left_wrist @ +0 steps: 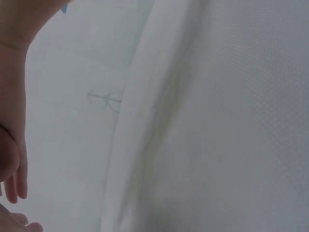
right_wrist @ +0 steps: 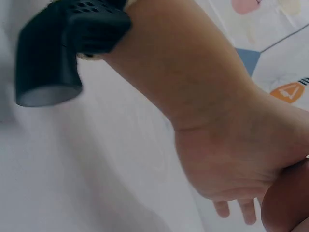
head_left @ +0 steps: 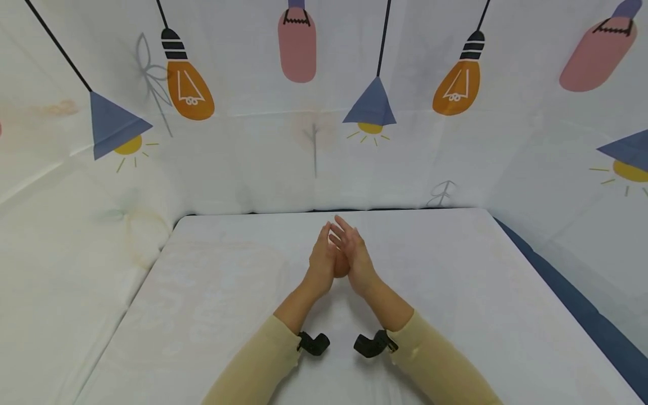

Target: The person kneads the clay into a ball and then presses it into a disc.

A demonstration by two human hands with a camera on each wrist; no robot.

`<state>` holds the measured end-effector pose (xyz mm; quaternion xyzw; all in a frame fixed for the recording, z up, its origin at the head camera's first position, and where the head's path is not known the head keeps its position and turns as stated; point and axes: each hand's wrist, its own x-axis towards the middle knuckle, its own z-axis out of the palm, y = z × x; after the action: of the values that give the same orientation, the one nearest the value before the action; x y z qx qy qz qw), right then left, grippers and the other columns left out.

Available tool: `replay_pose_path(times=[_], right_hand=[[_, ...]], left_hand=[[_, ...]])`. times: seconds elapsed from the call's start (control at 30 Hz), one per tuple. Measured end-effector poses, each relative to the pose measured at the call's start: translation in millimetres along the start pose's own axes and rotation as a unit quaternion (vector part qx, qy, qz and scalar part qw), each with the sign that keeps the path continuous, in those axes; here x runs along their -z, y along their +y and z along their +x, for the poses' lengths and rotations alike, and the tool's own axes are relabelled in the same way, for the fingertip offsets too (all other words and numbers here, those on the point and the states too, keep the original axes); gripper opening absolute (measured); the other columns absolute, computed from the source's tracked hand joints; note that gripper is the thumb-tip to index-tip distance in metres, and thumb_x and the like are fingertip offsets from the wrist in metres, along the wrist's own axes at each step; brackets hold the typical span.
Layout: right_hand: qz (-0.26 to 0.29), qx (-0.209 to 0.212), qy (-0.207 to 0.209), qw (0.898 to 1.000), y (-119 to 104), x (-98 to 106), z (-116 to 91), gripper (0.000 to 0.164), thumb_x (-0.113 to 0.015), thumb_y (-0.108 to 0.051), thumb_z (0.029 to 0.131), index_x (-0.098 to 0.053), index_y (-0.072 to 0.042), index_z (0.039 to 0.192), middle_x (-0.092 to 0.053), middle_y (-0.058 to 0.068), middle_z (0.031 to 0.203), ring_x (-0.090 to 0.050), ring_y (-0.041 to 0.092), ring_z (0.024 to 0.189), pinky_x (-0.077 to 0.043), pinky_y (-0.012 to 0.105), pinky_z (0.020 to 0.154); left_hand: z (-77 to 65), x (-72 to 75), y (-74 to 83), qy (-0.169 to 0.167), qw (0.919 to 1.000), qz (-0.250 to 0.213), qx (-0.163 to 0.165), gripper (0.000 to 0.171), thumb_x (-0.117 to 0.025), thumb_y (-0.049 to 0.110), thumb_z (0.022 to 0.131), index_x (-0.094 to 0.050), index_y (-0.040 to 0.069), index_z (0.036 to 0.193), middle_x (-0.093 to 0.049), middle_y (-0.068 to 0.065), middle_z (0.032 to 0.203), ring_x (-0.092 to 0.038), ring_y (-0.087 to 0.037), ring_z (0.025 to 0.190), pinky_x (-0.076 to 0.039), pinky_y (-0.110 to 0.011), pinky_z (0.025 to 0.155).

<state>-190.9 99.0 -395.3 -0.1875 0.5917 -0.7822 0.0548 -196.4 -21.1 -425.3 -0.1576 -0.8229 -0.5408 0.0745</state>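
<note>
A smooth reddish-brown rounded thing (head_left: 341,265), egg-like in outline, sits between my two palms. My left hand (head_left: 321,260) presses it from one side, fingers extended upward and away. From the other side my right hand (head_left: 359,261) presses it with its fingers also nearly straight. The fingertips of both hands come together above it, and its upper part is hidden by them. In the right wrist view the rounded thing (right_wrist: 285,205) bulges out beside the right palm. The left wrist view has only part of it, at the left edge.
The hands are over a white-covered table (head_left: 228,315). Behind it hangs a white cloth (head_left: 243,152) printed with lamps and bulbs. Dark cameras (head_left: 372,344) are strapped at both wrists, over cream sleeves (head_left: 435,365). A dark blue strip (head_left: 557,281) runs along the right edge.
</note>
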Motion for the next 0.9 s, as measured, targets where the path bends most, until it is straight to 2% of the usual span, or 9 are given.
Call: replay_pose_path(times=[0.13, 0.3, 0.43, 0.57, 0.67, 0.8, 0.9], right_hand=[[-0.043, 0.021, 0.026, 0.999, -4, 6, 4, 0.069, -0.02, -0.053, 0.105, -0.024, -0.011, 0.159, -0.028, 0.014, 0.161, -0.022, 0.032, 0.149, -0.012, 0.051, 0.12], [-0.085, 0.032, 0.067, 0.994, -7, 13, 12, 0.063, -0.021, -0.048, 0.107, -0.028, -0.012, 0.158, -0.03, 0.011, 0.16, -0.023, 0.029, 0.149, -0.015, 0.048, 0.121], [-0.097, 0.023, 0.099, 0.99, -4, 18, 19, 0.06, -0.023, -0.043, 0.109, -0.029, -0.008, 0.157, -0.03, 0.014, 0.16, -0.025, 0.03, 0.148, -0.02, 0.045, 0.12], [-0.117, 0.0, 0.112, 0.987, 4, 21, 24, 0.059, -0.023, -0.042, 0.11, -0.028, -0.007, 0.157, -0.03, 0.015, 0.16, -0.024, 0.029, 0.149, -0.02, 0.044, 0.12], [-0.129, -0.019, 0.095, 0.987, 12, 21, 24, 0.06, -0.023, -0.043, 0.109, -0.026, -0.01, 0.158, -0.026, 0.015, 0.162, -0.021, 0.028, 0.15, -0.016, 0.049, 0.12], [-0.122, -0.039, 0.054, 0.99, 22, 19, 22, 0.065, -0.023, -0.051, 0.105, -0.022, -0.018, 0.161, -0.017, 0.008, 0.166, -0.012, 0.026, 0.152, -0.007, 0.056, 0.119], [-0.105, -0.041, 0.023, 0.993, 26, 14, 19, 0.069, -0.022, -0.056, 0.104, -0.019, -0.018, 0.162, -0.013, 0.005, 0.167, -0.008, 0.026, 0.153, -0.002, 0.057, 0.119]], left_hand=[[-3.4, -1.2, 1.5, -0.062, 0.9979, -0.019, -0.003, 0.103, -0.001, 0.082, 0.088, -0.005, 0.011, 0.162, -0.012, -0.014, 0.166, -0.015, -0.035, 0.15, -0.018, -0.067, 0.113], [-9.8, -1.8, 1.2, -0.145, 0.9866, -0.074, 0.014, 0.091, -0.002, 0.079, 0.092, 0.002, 0.02, 0.162, -0.011, -0.016, 0.166, -0.016, -0.036, 0.151, -0.018, -0.066, 0.114], [-12.0, -3.5, -1.4, -0.174, 0.9793, -0.103, 0.002, 0.08, -0.001, 0.071, 0.098, 0.001, 0.024, 0.162, -0.012, -0.016, 0.166, -0.013, -0.036, 0.151, -0.014, -0.068, 0.114], [-12.5, -1.9, 1.3, -0.181, 0.9744, -0.133, -0.016, 0.078, 0.001, 0.072, 0.097, 0.002, 0.028, 0.162, -0.004, -0.006, 0.168, -0.002, -0.028, 0.153, -0.008, -0.067, 0.115], [-11.3, 0.0, 4.5, -0.173, 0.9703, -0.167, -0.024, 0.083, -0.001, 0.077, 0.094, 0.0, 0.029, 0.162, 0.0, 0.0, 0.168, -0.007, -0.028, 0.152, -0.008, -0.064, 0.117], [-7.9, 1.1, 6.7, -0.136, 0.9631, -0.23, -0.032, 0.086, -0.004, 0.077, 0.095, -0.003, 0.024, 0.162, 0.0, 0.0, 0.168, -0.014, -0.031, 0.151, -0.008, -0.06, 0.118], [-6.8, 1.0, 8.7, -0.094, 0.9673, -0.234, -0.028, 0.083, -0.004, 0.074, 0.097, -0.003, 0.023, 0.163, -0.001, 0.001, 0.168, -0.006, -0.026, 0.153, -0.005, -0.06, 0.118]])
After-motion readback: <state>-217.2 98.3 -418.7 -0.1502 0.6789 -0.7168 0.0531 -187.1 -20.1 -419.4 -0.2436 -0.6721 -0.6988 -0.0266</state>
